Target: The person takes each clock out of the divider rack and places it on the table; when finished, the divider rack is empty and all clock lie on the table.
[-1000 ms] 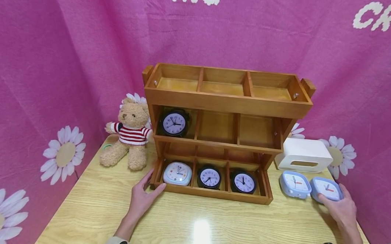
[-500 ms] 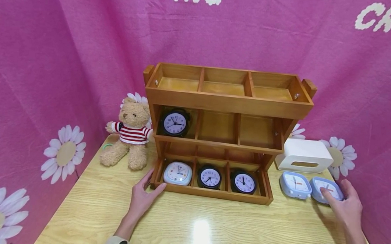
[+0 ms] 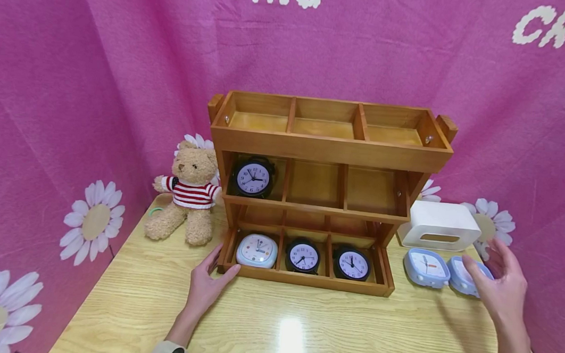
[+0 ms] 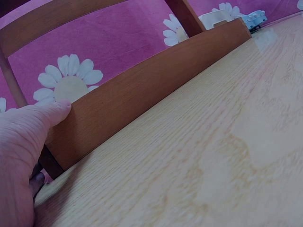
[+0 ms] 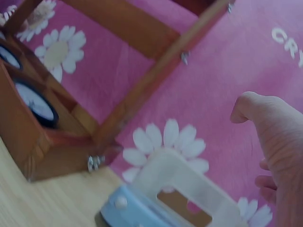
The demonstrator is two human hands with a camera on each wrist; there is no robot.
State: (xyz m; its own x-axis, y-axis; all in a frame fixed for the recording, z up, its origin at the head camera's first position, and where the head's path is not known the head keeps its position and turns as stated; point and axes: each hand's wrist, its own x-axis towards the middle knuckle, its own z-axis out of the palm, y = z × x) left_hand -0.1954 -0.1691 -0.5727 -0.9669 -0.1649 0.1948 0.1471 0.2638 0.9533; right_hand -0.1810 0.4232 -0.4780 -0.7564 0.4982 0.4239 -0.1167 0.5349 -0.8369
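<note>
At the lower left corner of a tiered wooden shelf [image 3: 306,281], my left hand [image 3: 206,284] grips the bottom tray. Its thumb [image 4: 59,112] lies on the front board and the other fingers go round the side. My right hand [image 3: 503,286] is raised with fingers spread and holds nothing. Beneath it in the head view, a light blue alarm clock [image 3: 464,282] lies face up, partly covered by the thumb. A second light blue alarm clock [image 3: 426,266] sits just left of that one.
A pale blue clock [image 3: 257,251] and two black clocks [image 3: 303,256] fill the bottom tray; another black clock [image 3: 252,178] stands on the middle tier. A teddy bear [image 3: 192,193] sits left of the shelf. A white tissue box [image 3: 438,224] stands behind the blue clocks.
My right hand has let go of the rightmost blue clock and lifted up from it, fingers spreading. The left hand stays at the shelf corner.
</note>
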